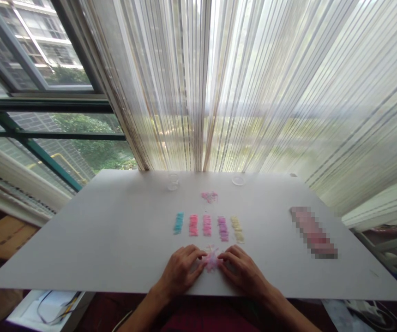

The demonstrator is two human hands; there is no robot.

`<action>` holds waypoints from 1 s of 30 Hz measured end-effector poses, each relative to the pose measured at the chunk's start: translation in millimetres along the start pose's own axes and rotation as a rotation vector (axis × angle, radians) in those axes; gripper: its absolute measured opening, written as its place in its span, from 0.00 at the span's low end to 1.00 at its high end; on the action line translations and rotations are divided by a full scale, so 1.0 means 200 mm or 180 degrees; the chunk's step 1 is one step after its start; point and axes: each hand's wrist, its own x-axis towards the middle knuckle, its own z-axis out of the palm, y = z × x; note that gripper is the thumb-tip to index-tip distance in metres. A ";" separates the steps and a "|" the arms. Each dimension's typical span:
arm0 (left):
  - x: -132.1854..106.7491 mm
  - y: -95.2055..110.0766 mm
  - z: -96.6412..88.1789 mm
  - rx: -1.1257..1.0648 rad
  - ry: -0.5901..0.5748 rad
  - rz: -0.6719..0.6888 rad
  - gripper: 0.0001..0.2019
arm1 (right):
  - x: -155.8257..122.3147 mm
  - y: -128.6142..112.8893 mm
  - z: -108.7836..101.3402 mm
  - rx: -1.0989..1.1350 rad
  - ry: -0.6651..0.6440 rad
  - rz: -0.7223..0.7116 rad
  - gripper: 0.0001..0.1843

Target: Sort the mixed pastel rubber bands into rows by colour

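Note:
My left hand (pixel 182 270) and my right hand (pixel 243 269) rest on the white table (pixel 98 240) near its front edge, fingertips meeting around a small pink pile of tiny pieces (pixel 212 261). Both hands have their fingers curled onto the pile, pinching at it. Just beyond lie short rows of small pieces sorted by colour: teal (pixel 178 223), red-pink (pixel 193 225), pink (pixel 207 225), purple (pixel 223 228) and yellow (pixel 237 229). Farther back sits another small pink heap (pixel 209 197).
A small clear cup (pixel 172 181) and a clear lid (pixel 238 180) stand at the table's far edge. A blurred pink oblong object (pixel 313 232) lies at the right. A sheer striped curtain (pixel 254 83) and a window (pixel 39 69) are behind.

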 end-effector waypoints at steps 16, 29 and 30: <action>0.07 0.03 0.06 0.0161 0.0076 0.0193 0.21 | 0.02 -0.06 0.01 0.0082 0.0360 0.0323 0.12; 0.08 0.05 0.02 -0.0145 -0.0205 0.0018 0.17 | 0.04 -0.07 0.00 0.0057 0.0124 0.0438 0.16; 0.08 0.05 0.01 -0.0172 -0.0214 0.0012 0.17 | 0.04 -0.07 0.00 0.0086 0.0099 0.0409 0.17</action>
